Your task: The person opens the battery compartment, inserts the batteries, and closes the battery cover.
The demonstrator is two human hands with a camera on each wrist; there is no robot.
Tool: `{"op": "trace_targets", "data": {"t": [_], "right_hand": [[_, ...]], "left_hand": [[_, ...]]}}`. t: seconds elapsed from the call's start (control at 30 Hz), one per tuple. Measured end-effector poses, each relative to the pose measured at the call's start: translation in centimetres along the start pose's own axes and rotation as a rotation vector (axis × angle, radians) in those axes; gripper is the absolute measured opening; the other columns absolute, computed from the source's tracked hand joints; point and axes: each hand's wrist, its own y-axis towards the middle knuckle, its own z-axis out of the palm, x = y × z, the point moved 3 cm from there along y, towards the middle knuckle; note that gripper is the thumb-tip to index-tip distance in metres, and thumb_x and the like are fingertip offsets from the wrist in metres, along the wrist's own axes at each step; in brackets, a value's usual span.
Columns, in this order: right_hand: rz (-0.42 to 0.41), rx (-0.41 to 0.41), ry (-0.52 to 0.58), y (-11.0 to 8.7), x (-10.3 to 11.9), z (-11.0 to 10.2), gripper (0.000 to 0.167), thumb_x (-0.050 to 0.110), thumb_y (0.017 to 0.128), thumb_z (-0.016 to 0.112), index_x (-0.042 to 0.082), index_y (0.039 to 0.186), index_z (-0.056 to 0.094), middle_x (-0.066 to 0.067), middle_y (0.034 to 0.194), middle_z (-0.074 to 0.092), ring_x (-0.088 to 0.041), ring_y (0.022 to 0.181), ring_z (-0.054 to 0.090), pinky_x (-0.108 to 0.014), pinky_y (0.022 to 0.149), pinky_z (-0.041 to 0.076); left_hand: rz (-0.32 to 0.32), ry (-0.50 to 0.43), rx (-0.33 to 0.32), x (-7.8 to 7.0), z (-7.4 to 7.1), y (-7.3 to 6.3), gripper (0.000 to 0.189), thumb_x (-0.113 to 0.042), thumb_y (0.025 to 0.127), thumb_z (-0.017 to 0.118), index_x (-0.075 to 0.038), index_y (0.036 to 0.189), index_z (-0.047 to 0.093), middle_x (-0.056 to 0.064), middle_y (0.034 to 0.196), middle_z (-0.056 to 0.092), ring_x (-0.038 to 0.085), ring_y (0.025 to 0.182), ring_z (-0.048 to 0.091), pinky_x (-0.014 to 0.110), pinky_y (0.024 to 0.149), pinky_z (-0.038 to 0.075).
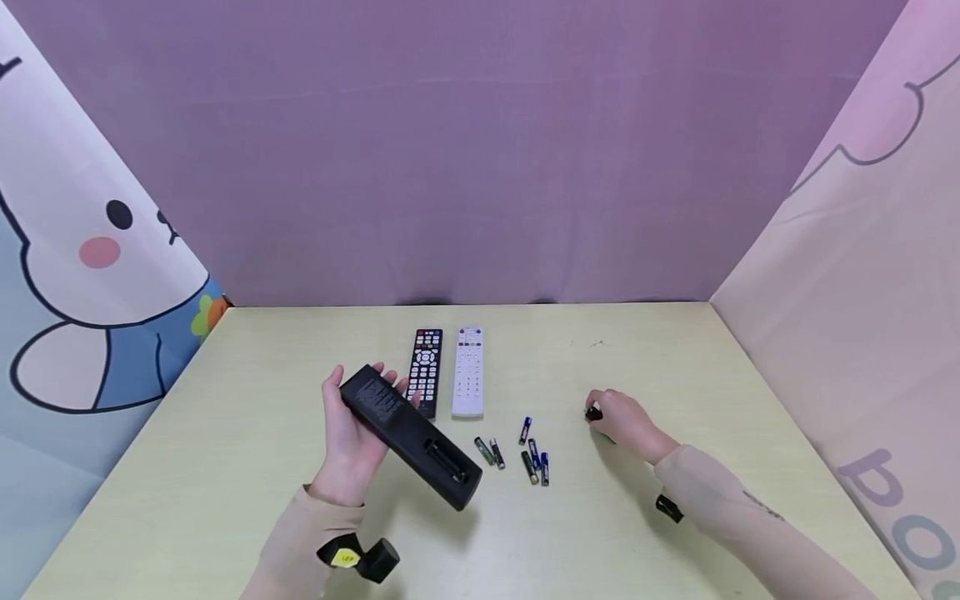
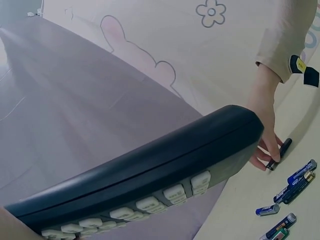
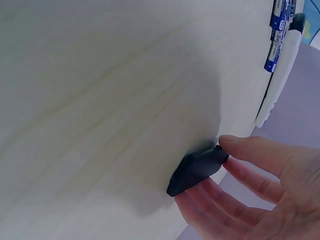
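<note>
My left hand grips a black remote control, tilted above the table with its back towards the head camera. An uncovered battery compartment shows near its lower end. In the left wrist view the remote's side and its pale buttons face the camera. Over on the right, my right hand pinches a small black battery cover between thumb and fingers, close over the table. Several batteries lie loose between the two hands, some blue, some dark green.
Behind my left hand a second black remote and a white remote lie side by side on the pale table. A purple cloth wall stands at the back, with printed panels left and right.
</note>
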Motion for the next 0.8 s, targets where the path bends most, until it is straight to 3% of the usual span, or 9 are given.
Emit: {"op": "trace_targets", "data": {"t": [0.33,0.5,0.63,0.8], "right_hand": [[0.033,0.001,-0.029,-0.3,0.5,-0.1,0.03,0.007,0.075,0.067,-0.003,0.102,0.057,-0.016,0.09,0.059,-0.024,0.074,0.058,-0.037,0.068,0.049],[0.0,-0.08,-0.037,-0.7,1.4,-0.3,0.031,0.008,0.074,0.067,-0.002,0.102,0.058,-0.016,0.088,0.058,-0.025,0.071,0.058,-0.035,0.061,0.05],[-0.023,-0.116,0.027,-1.0,2.3,-0.3,0.028,0.006,0.075,0.066,-0.001,0.101,0.059,-0.016,0.088,0.059,-0.025,0.073,0.059,-0.033,0.063,0.05],[-0.001,-0.09,0.145,-1.4,3.1,-0.1,0.025,0.007,0.076,0.064,0.0,0.1,0.059,-0.016,0.09,0.061,-0.023,0.073,0.059,-0.034,0.065,0.049]], "left_hand": [[-0.015,-0.035,0.027,-0.1,-0.1,-0.2,0.045,-0.052,0.089,0.033,-0.011,0.105,0.043,0.004,0.092,0.047,0.021,0.088,0.048,0.039,0.09,0.037],[-0.022,-0.036,0.007,0.0,-0.2,-0.2,0.045,-0.053,0.089,0.032,-0.012,0.104,0.044,0.004,0.092,0.047,0.02,0.091,0.046,0.038,0.092,0.035],[-0.017,-0.031,0.003,-0.1,-0.2,-0.2,0.045,-0.052,0.088,0.033,-0.012,0.105,0.044,0.004,0.091,0.047,0.02,0.09,0.048,0.038,0.093,0.034],[-0.015,-0.033,0.014,-0.1,-0.2,-0.3,0.044,-0.051,0.089,0.033,-0.012,0.104,0.044,0.003,0.088,0.048,0.019,0.087,0.049,0.039,0.094,0.033]]}}
